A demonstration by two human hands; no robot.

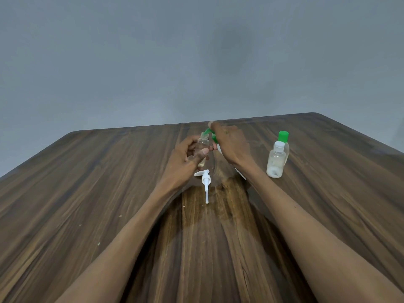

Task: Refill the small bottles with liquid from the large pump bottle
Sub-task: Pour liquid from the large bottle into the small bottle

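Soft, dim light is cast evenly; a glossy sheen is seen on the table point(209, 215), and straight edges are bent by wide-angle distortion.

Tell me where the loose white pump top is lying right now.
In the head view the white pump top lies on the wooden table at centre, just below the left hand, with its tube pointing toward the camera.

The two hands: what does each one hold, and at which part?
The left hand holds the small clear bottle by its body. The right hand rests on the green pump head of the large bottle.
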